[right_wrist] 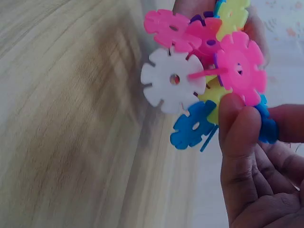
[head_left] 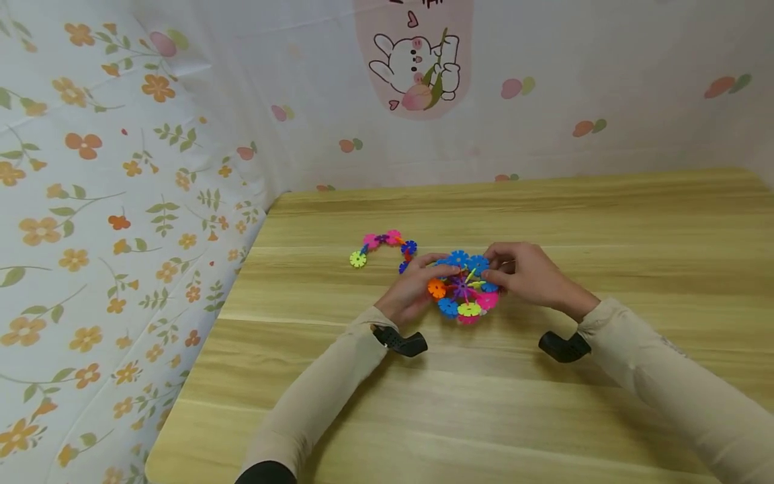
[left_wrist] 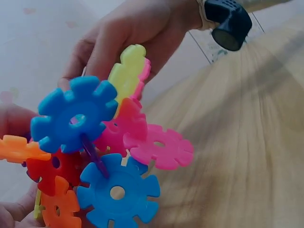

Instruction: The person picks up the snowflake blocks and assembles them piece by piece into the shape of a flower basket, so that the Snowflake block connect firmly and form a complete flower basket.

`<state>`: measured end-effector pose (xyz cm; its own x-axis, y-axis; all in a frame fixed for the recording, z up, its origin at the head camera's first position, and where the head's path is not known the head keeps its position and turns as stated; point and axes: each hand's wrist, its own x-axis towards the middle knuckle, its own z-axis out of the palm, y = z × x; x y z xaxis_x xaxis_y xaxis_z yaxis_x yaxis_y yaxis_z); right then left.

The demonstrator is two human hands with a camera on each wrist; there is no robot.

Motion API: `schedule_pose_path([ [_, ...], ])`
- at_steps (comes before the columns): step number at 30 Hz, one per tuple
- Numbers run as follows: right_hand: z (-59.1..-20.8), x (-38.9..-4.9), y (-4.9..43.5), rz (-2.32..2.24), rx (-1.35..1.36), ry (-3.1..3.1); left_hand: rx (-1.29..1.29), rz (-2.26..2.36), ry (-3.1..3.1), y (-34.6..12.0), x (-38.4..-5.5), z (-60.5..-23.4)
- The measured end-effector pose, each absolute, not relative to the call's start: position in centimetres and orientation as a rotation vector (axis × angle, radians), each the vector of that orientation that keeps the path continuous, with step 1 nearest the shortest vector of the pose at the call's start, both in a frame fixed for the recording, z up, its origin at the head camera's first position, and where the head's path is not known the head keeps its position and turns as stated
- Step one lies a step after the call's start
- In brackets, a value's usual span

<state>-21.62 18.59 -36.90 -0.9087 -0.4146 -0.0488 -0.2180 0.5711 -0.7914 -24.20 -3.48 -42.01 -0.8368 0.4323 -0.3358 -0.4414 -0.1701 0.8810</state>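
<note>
Both hands are at a ball-like cluster of snowflake discs [head_left: 461, 288], notched plastic pieces slotted together in blue, pink, orange, yellow and purple. My left hand [head_left: 414, 294] grips its left side, with the thumb along the top and the other fingers partly hidden behind. On the opposite side my right hand [head_left: 525, 274] pinches the upper right edge. Seen from the right wrist, thumb and forefinger close on a blue disc [right_wrist: 269, 127] beside a pink disc [right_wrist: 237, 57]. A white disc [right_wrist: 156, 83] sticks out of the cluster there. Red and orange discs [left_wrist: 61, 204] show in the left wrist view.
Behind the left hand, a curved chain of linked discs [head_left: 394, 236] lies on the wooden table [head_left: 484, 417], a yellow disc [head_left: 358, 259] at its end. A patterned cloth [head_left: 532, 134] hangs along the table's back edge, and flowered cloth [head_left: 121, 269] covers the left side.
</note>
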Motion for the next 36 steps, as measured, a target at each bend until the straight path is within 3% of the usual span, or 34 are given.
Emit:
schedule_pose_path([
  [17,-39.1,-24.6,22.9,-1.331,-0.141,2.584,0.124,2.12,1.631,-2.3,-24.9,-41.6],
  [31,-39.7,-25.4,22.9,-1.27,-0.155,2.565,0.15,2.073,1.679,-2.6,-24.8,-42.1],
  [36,-39.0,-25.4,23.7,-1.194,-0.155,2.617,0.228,2.133,1.763,-5.2,-25.2,-41.2],
])
